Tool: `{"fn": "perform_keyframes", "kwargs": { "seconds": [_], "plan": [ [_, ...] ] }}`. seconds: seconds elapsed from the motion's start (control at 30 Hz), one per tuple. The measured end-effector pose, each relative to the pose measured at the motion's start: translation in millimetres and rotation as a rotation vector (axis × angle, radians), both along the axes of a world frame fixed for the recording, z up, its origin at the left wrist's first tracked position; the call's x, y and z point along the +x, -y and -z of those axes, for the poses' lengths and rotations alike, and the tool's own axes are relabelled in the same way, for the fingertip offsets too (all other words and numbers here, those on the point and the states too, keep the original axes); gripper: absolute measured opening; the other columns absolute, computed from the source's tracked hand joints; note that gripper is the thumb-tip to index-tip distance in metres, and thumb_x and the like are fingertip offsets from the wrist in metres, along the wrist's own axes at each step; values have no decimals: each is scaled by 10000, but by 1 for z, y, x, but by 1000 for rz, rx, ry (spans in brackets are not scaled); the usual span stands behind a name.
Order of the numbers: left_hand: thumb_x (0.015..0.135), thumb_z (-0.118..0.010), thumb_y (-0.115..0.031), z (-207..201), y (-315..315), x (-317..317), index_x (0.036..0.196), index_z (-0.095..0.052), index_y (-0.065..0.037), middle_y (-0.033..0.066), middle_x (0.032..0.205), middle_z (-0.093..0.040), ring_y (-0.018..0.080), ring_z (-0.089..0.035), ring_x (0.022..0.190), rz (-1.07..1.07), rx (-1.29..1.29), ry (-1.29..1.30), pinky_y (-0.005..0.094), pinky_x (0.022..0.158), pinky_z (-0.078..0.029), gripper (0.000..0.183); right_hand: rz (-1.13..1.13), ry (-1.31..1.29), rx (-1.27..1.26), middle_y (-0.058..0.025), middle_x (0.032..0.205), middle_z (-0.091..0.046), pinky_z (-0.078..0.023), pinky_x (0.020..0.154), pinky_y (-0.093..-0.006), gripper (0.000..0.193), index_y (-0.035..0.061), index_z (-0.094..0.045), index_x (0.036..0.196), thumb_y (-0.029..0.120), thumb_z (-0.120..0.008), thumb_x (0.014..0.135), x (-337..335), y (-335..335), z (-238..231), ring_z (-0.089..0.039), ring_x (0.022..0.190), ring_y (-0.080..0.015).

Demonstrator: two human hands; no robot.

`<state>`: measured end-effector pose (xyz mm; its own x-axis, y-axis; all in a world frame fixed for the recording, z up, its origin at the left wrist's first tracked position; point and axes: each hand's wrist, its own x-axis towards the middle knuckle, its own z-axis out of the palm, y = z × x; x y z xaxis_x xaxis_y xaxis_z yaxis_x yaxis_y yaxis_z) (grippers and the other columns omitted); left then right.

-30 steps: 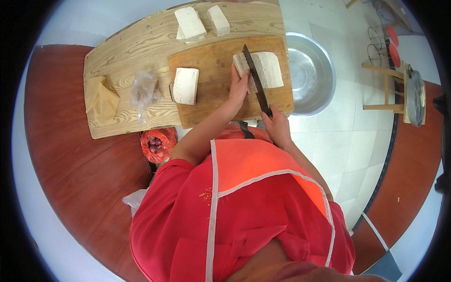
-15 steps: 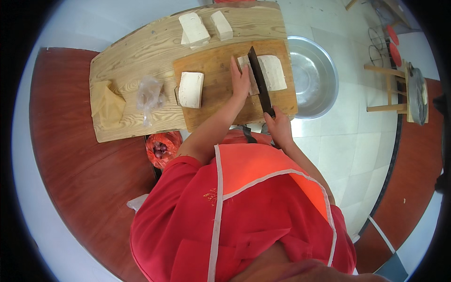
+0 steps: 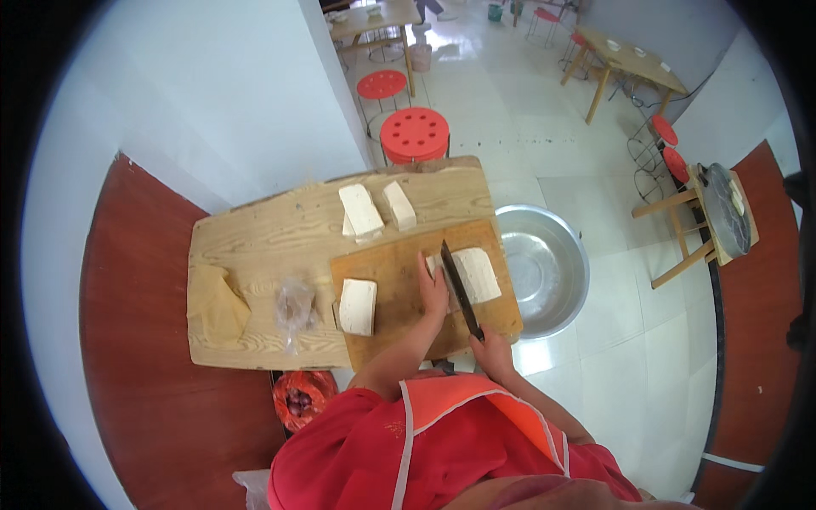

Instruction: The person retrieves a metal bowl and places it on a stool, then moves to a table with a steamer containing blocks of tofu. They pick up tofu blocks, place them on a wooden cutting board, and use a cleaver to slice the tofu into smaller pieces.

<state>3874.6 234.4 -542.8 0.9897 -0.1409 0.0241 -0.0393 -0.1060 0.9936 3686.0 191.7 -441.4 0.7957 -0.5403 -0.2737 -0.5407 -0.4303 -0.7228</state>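
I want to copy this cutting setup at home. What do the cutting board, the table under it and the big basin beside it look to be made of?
The cutting board looks like bare wood, orange-brown and matte. The table seems to be paler unfinished planks, with clear grain lines and a few knots. The basin appears to be thin metal, probably steel or aluminium: silvery grey, with a dull sheen and reflections inside.
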Motion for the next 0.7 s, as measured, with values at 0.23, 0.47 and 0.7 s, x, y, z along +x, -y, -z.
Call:
{"fn": "perform_keyframes", "kwargs": {
  "seconds": [0.23,0.47,0.7],
  "plan": [
    [965,-530,-186,17,2,-3,1471,-302,-34,227,1424,-444,328,-437,1314,-11,-5,-127,363,1078,-339,575,-43,-4,-42,-238,776,-651,-501,659,-519,266,17,-583,1037,215,-600,860,0,-11,8,-641,747,-432],
    [976,-522,-197,13,-3,-7,1479,-283,-30,226,1424,-443,317,-441,1310,29,-83,-223,358,1066,-348,582,-30,24,-46,-227,826,-662,-506,664,-522,284,30,-589,1060,239,-594,868,-4,-17,10,-639,752,-434],
    [971,-488,-120,17,-8,-3,1496,-252,-25,209,1448,-414,303,-409,1329,98,-105,-72,358,1102,-310,584,61,47,38,-227,851,-640,-491,701,-471,276,5,-593,1058,215,-576,880,-7,-11,3,-636,797,-397]
  ]
}}
